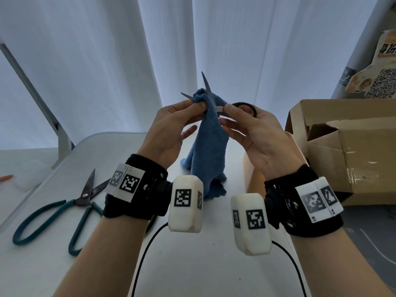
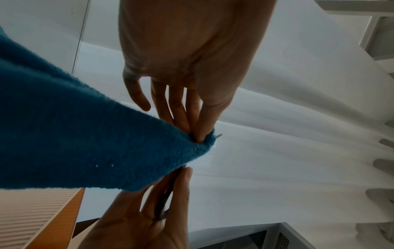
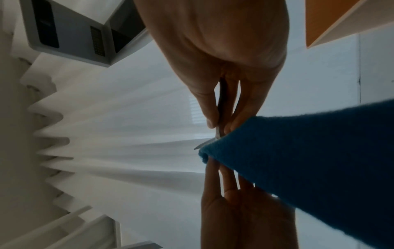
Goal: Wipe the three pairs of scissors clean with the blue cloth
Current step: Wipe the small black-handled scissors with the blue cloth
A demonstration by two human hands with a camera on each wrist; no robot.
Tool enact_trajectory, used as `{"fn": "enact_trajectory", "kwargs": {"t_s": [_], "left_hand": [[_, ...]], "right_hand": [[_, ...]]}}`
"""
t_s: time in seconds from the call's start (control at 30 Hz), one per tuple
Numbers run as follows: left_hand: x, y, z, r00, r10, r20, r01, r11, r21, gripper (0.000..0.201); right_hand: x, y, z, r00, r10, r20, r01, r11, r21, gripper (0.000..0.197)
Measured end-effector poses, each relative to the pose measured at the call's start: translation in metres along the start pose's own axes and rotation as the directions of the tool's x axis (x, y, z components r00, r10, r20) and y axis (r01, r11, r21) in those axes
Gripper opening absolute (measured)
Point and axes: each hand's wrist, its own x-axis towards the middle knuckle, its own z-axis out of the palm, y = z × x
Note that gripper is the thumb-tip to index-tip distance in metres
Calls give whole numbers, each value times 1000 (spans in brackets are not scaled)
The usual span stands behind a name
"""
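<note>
Small black-handled scissors (image 1: pixel 207 86) are held up in the air, blades spread and pointing away. My right hand (image 1: pixel 225 114) pinches them near the pivot, with the black handle loop (image 1: pixel 246 105) behind its thumb. My left hand (image 1: pixel 199 108) pinches the blue cloth (image 1: pixel 211 146) around one blade, and the rest of the cloth hangs down toward the table. The left wrist view shows the cloth (image 2: pixel 85 134) bunched at my fingertips with a blade tip (image 2: pixel 219 135) poking out. Green-handled scissors (image 1: pixel 83 198) lie open on the table at the left.
A white table (image 1: pixel 192 264) lies below my hands, with two black cables trailing over its near part. An open cardboard box (image 1: pixel 353 146) stands at the right. White curtains hang behind. A dark loop shows under my left wrist band; what it is I cannot tell.
</note>
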Motion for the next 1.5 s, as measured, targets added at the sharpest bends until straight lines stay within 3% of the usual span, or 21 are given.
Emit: {"fn": "enact_trajectory", "kwargs": {"t_s": [0.2,0.37,0.47,0.6,0.7,0.8,1.0,1.17,1.5], "left_hand": [[0,-1,2,1000,-11,-5,11,999,45,15],[-1,-2,6,1000,-2,-24,5,995,101,14],[0,-2,7,999,15,-43,-10,993,115,27],[-1,-2,6,999,28,-42,-21,988,154,17],[-2,-1,7,999,50,-6,-48,979,200,5],[-3,-1,10,997,79,22,-82,966,246,12],[-5,-2,17,995,99,-9,-93,958,271,9],[-5,-2,16,999,38,0,-37,968,250,9],[-6,-4,16,997,19,77,-44,942,334,18]], "right_hand": [[-1,-1,0,997,-52,-54,43,986,-163,23],[3,0,-4,998,25,-63,-16,990,143,26],[5,2,-5,998,53,-37,-45,980,196,12],[5,7,2,1000,-3,-4,3,1000,18,10],[6,9,5,999,-48,-21,45,990,-134,37],[6,8,4,996,-47,-76,35,988,-153,45],[3,7,3,975,-84,-206,44,981,-191,44],[2,5,4,952,-164,-259,107,970,-220,27],[6,5,-2,967,-199,-162,137,934,-330,17]]}}
